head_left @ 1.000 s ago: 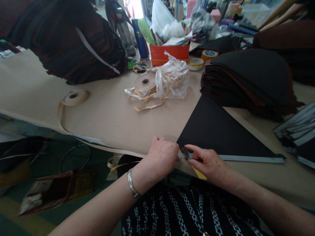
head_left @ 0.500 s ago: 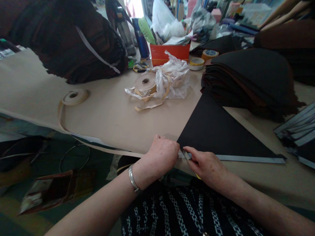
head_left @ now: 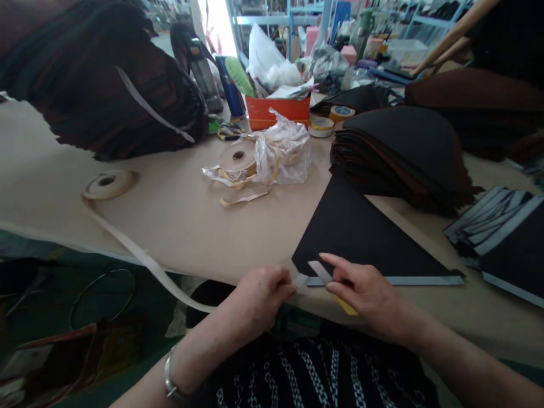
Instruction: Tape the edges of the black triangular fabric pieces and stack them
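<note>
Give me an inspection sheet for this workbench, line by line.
Surface: paper-covered table, tan.
Job's things: black triangular sheet with grey strip on its near edge; tape runs from roll.
Clutter: bagged tape rolls, orange box, stack of dark sheets.
Grippers: left hand pinches the tape; right hand holds a yellow-handled blade.
Cables: nothing seen.
Surroundings: blue shelving behind.

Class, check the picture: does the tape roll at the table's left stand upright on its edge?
No, the tape roll lies flat on the table, its strip trailing toward the left hand.
</note>
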`<state>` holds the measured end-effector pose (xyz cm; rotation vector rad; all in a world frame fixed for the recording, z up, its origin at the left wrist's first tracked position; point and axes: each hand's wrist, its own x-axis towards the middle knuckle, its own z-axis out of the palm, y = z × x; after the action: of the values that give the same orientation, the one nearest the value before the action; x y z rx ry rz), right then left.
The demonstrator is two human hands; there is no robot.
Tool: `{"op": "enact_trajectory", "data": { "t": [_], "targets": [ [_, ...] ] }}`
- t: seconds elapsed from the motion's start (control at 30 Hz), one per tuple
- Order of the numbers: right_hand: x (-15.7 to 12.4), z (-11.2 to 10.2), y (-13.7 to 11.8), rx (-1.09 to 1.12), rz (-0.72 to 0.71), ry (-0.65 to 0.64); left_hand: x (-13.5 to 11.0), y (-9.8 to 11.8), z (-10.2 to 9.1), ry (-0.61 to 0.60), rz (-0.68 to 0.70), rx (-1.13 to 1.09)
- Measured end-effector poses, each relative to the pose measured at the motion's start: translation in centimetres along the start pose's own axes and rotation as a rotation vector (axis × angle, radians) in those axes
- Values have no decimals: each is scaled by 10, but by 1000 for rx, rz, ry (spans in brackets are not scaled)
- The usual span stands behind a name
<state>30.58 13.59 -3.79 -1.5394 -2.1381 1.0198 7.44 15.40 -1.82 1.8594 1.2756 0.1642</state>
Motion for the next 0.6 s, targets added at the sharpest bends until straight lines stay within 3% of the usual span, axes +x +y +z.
{"op": "enact_trajectory", "data": {
  "t": [0.17,0.27,0.43,0.5,0.6],
  "targets": [
    [-18,-71,59,197,175,196,1,-19,1,51,-8,-219],
    [-20,-98,104,74,230,285,9,-21,12,20,-11,-311],
    [-12,-108,145,-317,349,258,29,-2,27,148,119,34],
    [-10,-104,147,-416,451,234,33,7,29,108,168,198],
    [-13,-100,139,-464,492,152,35,15,30,30,153,352]
  ]
}}
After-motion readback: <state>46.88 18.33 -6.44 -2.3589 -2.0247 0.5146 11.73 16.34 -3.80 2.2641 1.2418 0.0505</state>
